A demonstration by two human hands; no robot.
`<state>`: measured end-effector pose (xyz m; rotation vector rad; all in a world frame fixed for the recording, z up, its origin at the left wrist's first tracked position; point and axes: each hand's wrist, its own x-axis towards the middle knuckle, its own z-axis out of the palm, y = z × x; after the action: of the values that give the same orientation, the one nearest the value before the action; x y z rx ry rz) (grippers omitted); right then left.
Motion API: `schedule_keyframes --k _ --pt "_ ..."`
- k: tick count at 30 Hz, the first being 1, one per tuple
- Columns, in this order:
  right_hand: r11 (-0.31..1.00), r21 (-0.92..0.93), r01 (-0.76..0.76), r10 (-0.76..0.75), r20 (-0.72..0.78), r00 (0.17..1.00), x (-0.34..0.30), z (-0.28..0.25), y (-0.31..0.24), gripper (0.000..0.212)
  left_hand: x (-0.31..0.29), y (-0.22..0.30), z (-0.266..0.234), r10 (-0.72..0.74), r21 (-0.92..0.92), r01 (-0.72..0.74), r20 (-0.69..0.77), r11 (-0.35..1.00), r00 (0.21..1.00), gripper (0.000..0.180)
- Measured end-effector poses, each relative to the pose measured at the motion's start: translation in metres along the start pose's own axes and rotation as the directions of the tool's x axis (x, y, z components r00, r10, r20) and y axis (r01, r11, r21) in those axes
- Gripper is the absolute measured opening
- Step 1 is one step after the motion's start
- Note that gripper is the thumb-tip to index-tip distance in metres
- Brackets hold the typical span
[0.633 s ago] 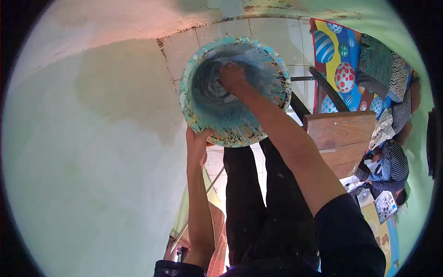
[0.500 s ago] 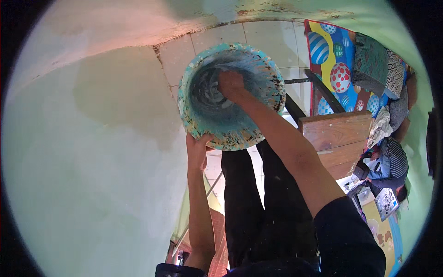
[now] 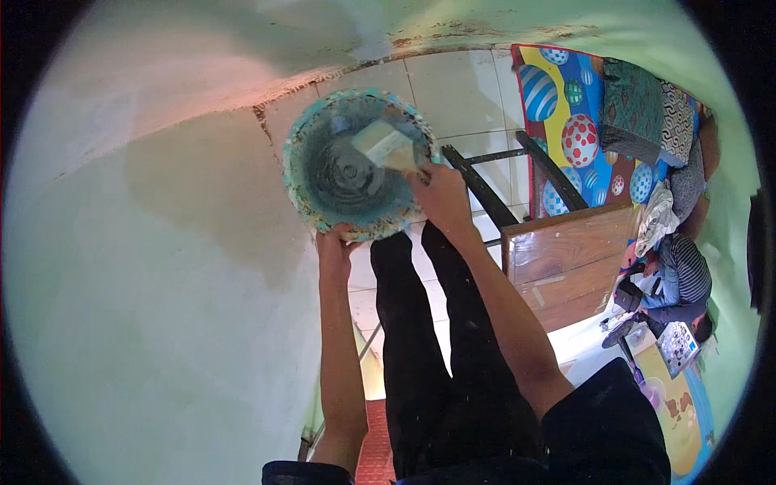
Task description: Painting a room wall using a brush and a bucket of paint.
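A paint-spattered bucket (image 3: 305, 166) with a turquoise, flaking rim hangs in front of me, its mouth facing up toward me. My left hand (image 3: 333, 249) is closed on the near rim and holds it. Over the bucket's right side, my right hand (image 3: 440, 194) grips a wide paintbrush (image 3: 386, 145) with pale, whitish bristles, slightly blurred by motion. The bristles lie over the bucket's opening. Grey-blue residue coats the inside wall, and circular ridges show at the bottom.
Close on the left stands a pale green wall (image 3: 162, 307) with a damp patch. A wooden stool (image 3: 566, 259) with dark legs is to the right. Beyond it lie a ball-patterned mat (image 3: 541, 101) and cushions (image 3: 638, 109). A person (image 3: 685, 275) in a striped top sits at far right.
My right hand has come up out of the bucket, and the paintbrush it holds now shows. The bucket has shifted left in view, with my left hand still on its rim.
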<state>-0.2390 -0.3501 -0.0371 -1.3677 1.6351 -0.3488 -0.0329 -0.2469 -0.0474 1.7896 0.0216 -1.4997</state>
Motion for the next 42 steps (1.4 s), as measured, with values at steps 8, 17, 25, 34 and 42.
schedule_keyframes --k 8,17,25,34,42 --pt "0.981 0.043 -0.19 0.194 -0.117 0.974 0.076 -0.01 0.029 0.042 0.091 -0.076 -0.048 -0.18 -0.421 0.169 0.013 0.891 0.984 0.029" --pt "0.921 -0.019 -0.389 0.36 -0.337 0.87 0.251 0.096 0.094 0.038 0.086 -0.133 -0.011 -0.262 -0.733 0.109 -0.097 0.671 0.96 0.061" --pt "0.934 -0.086 -0.347 0.306 -0.311 0.9 0.316 0.163 0.131 0.032 0.106 -0.152 -0.014 -0.352 -0.789 0.161 -0.074 0.593 0.933 0.072" --pt "0.964 -0.003 -0.267 0.241 -0.426 0.872 0.332 0.177 0.151 0.035 0.113 -0.146 -0.002 -0.279 -0.733 0.109 -0.113 0.671 0.954 0.062" --pt "0.955 0.013 -0.296 0.247 -0.585 0.772 0.305 0.17 0.168 0.034 0.113 -0.149 -0.001 -0.302 -0.762 0.117 -0.107 0.637 0.947 0.065"
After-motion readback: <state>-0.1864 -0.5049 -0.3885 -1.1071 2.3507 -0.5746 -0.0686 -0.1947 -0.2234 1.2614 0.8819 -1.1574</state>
